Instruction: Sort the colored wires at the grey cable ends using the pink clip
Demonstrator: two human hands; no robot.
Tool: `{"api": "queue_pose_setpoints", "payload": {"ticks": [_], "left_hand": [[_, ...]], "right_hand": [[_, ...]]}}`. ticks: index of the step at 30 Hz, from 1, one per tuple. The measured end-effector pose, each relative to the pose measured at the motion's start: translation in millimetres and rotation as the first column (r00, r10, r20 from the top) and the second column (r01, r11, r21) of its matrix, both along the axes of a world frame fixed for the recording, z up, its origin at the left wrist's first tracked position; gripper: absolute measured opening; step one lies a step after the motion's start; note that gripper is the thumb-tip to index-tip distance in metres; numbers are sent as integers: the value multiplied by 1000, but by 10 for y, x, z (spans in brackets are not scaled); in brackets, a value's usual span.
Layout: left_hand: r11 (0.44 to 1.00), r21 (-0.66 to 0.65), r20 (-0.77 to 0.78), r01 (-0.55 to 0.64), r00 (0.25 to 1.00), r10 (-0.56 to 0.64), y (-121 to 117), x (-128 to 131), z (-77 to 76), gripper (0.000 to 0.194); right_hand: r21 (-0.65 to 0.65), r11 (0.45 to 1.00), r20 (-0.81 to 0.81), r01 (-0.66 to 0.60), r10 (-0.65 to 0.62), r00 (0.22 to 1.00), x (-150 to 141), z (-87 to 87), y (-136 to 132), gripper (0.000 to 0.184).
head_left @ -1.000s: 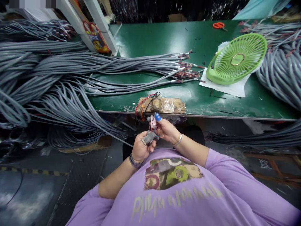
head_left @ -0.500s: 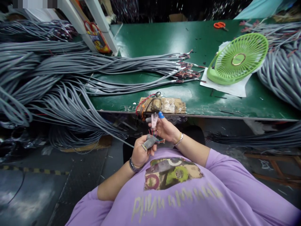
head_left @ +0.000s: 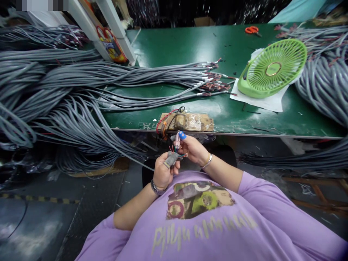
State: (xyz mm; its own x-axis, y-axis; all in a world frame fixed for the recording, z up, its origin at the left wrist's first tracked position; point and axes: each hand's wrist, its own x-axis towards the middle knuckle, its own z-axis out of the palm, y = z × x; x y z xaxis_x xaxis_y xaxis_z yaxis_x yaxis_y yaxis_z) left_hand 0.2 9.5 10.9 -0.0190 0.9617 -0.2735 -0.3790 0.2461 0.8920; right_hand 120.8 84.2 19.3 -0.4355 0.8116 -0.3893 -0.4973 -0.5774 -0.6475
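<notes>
My left hand (head_left: 162,173) is closed around the end of a grey cable, whose thin coloured wires (head_left: 174,149) fan out past the fingers. A grey wrapped piece (head_left: 170,159) lies along the thumb; I cannot tell whether it covers the thumb or belongs to the cable. My right hand (head_left: 195,149), blue wrapping on its thumb, pinches a small pale pinkish connector (head_left: 177,140) just above the wires. Wires reach up to the connector's lower end; whether any sit inside it is too small to tell. Both hands are in front of the bench edge.
A worn wooden block (head_left: 190,122) with red and black wires sits at the front edge of the green bench (head_left: 174,43). Thick grey cable bundles (head_left: 114,74) cover the left. A green fan (head_left: 273,69) on white paper and orange scissors (head_left: 252,30) are at right.
My right hand has tilted and come slightly closer to my left, bringing the connector down nearer the wires. The left hand has shifted slightly, still holding the cable.
</notes>
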Motion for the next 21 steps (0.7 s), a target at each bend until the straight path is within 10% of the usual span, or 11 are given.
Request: {"api": "queue_pose_setpoints", "payload": {"ticks": [21], "left_hand": [[999, -19, -23, 47, 999, -48, -64, -18, -32, 30]], "right_hand": [[-56, 998, -21, 21, -23, 1000, -9, -56, -13, 39]]}}
